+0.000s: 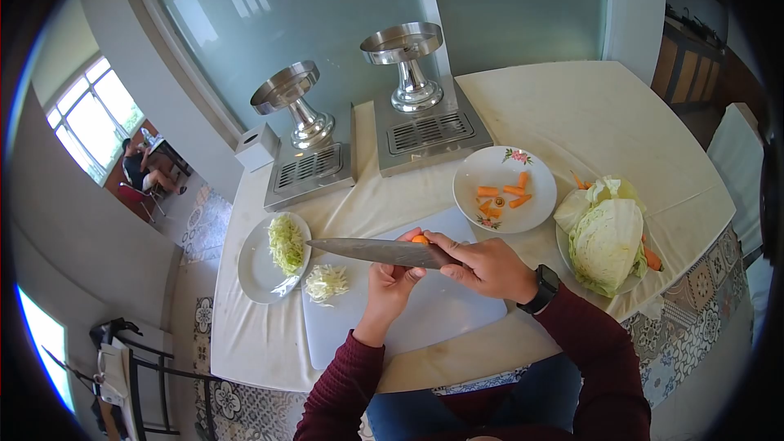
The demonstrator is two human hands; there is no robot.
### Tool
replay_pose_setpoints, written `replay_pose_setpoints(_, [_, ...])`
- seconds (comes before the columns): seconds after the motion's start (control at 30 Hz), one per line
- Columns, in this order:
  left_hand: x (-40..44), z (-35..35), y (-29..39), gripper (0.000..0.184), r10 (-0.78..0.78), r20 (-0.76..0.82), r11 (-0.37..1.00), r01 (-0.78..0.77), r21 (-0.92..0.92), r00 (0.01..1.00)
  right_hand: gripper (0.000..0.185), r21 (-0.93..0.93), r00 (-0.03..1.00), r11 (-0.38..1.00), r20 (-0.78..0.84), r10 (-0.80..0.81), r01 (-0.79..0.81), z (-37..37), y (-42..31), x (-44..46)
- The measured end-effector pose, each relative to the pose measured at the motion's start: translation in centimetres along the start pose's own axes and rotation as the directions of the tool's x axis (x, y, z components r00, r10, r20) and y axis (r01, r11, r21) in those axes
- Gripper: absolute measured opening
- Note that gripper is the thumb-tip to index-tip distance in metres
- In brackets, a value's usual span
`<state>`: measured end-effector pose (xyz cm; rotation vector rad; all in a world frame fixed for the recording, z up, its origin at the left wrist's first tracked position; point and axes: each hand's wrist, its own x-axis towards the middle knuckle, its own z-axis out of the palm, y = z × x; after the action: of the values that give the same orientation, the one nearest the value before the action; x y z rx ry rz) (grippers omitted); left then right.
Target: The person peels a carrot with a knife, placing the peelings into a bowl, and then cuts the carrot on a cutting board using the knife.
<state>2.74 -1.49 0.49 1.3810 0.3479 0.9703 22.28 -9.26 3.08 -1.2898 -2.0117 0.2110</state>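
Observation:
My right hand (pixel 490 268) is wrapped round the handle end of a large knife (pixel 371 252), whose blade points left. Behind the blade, my left hand (pixel 390 286) holds a piece of carrot (pixel 420 239), of which only the orange end shows. Both hands are above the white cutting board (pixel 445 318). A small heap of shredded cabbage (pixel 327 284) lies on the board's left part. More shreds (pixel 285 245) rest on a white plate (pixel 255 278) to the left. Beyond the board, a flowered bowl (pixel 464 184) contains several carrot pieces (pixel 514 190).
On the right, a plate (pixel 572 271) bears a large cut cabbage (pixel 606 245) and carrots (pixel 652 257). Two metal dispenser stands (pixel 309 126) (pixel 415 90) and a white box (pixel 257 145) are at the table's back. A person (pixel 139 165) sits far off at left.

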Motion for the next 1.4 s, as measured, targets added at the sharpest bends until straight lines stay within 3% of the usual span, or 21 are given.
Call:
replay_pose_setpoints(0.33, [-0.4, 0.7, -0.8, 0.054, 0.068, -0.042, 0.997, -0.067, 0.021, 0.997, 0.058, 0.048, 0.998, 0.997, -0.002, 0.06, -0.059, 0.2, -0.4, 0.2])
replay_pose_setpoints(0.43, [-0.6, 1.0, -0.8, 0.053, 0.052, -0.068, 0.994, -0.045, 0.104, 0.996, 0.055, 0.156, 0.996, 0.986, -0.047, 0.071, -0.063, 0.6, -0.2, 0.2])
replay_pose_setpoints(0.5, [-0.4, 1.0, -0.8, 0.052, 0.065, -0.056, 0.991, -0.058, 0.12, 0.996, 0.052, 0.309, 0.985, 0.935, 0.044, 0.169, -0.174, 0.1, -0.5, 0.2])
replay_pose_setpoints(0.63, [-0.3, 1.3, -0.7, 0.051, 0.096, 0.005, 0.991, -0.096, 0.097, 0.995, 0.048, 0.677, 0.935, 0.664, 0.111, 0.335, -0.318, 0.7, 0.1, 0.1])
replay_pose_setpoints(0.73, [0.0, 1.0, -0.5, 0.056, 0.029, 0.006, 0.999, -0.029, 0.033, 1.0, 0.047, 0.614, 0.929, 0.724, 0.043, 0.368, -0.315, -0.4, 1.3, 0.2])
replay_pose_setpoints(0.83, [0.0, 0.6, -0.4, 0.053, -0.033, 0.02, 0.998, 0.034, -0.045, 0.999, 0.046, 0.34, 0.93, 0.92, -0.235, 0.282, -0.193, -1.2, 3.2, 0.5])
replay_pose_setpoints(0.97, [0.1, 0.2, -0.8, 0.053, -0.032, 0.025, 0.996, 0.034, -0.077, 0.999, 0.041, 0.263, 0.876, 0.885, -0.197, 0.44, -0.385, -3.4, 3.6, 0.5])
replay_pose_setpoints(1.07, [0.1, 0.0, -1.1, 0.054, -0.042, 0.009, 0.993, 0.042, -0.107, 0.999, 0.041, 0.054, 0.867, 0.896, -0.232, 0.441, -0.441, -3.8, 4.5, 0.3])
replay_pose_setpoints(1.17, [0.2, 0.0, -1.2, 0.054, -0.059, -0.043, 0.988, 0.053, -0.147, 0.997, 0.04, 0.029, 0.873, 0.906, -0.256, 0.415, -0.422, -3.2, 6.0, -0.2])
replay_pose_setpoints(1.4, [0.4, -0.1, -1.2, 0.049, -0.077, -0.106, 0.97, 0.05, -0.236, 0.991, 0.036, 0.011, 0.865, 0.867, -0.059, 0.498, -0.498, -3.6, 5.8, -0.3])
